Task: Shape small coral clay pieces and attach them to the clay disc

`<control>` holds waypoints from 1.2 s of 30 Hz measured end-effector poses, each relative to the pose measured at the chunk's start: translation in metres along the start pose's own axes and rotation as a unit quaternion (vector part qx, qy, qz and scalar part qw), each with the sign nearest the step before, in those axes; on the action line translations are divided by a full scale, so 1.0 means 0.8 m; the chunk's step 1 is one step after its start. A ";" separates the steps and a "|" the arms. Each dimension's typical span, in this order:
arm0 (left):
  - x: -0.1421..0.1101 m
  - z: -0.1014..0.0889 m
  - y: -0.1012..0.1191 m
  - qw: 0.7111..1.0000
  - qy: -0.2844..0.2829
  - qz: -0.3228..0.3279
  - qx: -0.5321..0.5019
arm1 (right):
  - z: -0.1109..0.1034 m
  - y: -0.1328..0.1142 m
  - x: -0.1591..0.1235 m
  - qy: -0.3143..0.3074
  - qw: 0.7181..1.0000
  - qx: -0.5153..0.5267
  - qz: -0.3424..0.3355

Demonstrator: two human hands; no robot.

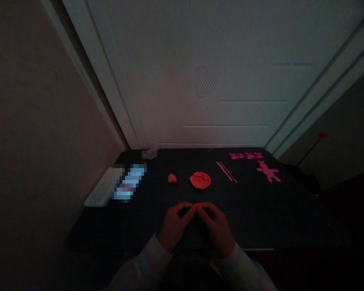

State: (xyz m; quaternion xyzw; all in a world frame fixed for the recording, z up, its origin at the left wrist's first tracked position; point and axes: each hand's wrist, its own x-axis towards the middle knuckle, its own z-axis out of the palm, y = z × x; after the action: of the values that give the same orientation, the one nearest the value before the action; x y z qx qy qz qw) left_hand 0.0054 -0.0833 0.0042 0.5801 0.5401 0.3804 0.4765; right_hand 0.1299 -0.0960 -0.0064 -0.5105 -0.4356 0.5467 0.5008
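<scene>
Between the fingertips of both hands is a small piece of orange-red modelling clay [197, 205]. My left hand [175, 223] pinches it from the left, and my right hand [216, 226] pinches it from the right. Just beyond my fingers lies a round, shallow orange-red clay dish [200, 185] with folded clay shapes in it. To its left sits a loose lump of the same clay [172, 178]. Two thin pink modelling tools [226, 172] rest side by side to the right of the dish.
A pink rabbit-shaped figure [268, 171] and a row of several pink folded pieces [246, 155] lie at the back right of the dark table [255, 220]. At the left are a white tray [102, 190], a blurred bright screen [129, 182] and a crumpled clear wrapper [150, 153]. A white door stands behind.
</scene>
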 end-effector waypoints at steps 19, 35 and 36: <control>0.001 -0.002 0.000 0.999 0.014 0.024 -0.034 | 0.002 0.008 0.001 0.014 0.998 -0.032 -0.044; 0.003 -0.003 0.002 0.996 -0.011 -0.029 -0.079 | 0.001 0.005 0.001 0.001 0.997 -0.057 -0.045; 0.003 -0.004 0.003 0.997 -0.014 -0.027 -0.072 | 0.001 0.003 0.001 -0.003 0.997 -0.060 -0.051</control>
State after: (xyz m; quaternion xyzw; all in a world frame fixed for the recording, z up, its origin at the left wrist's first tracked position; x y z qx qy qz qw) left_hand 0.0034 -0.0802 0.0070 0.5344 0.5203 0.3971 0.5347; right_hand 0.1292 -0.0955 -0.0090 -0.5152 -0.4949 0.4948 0.4948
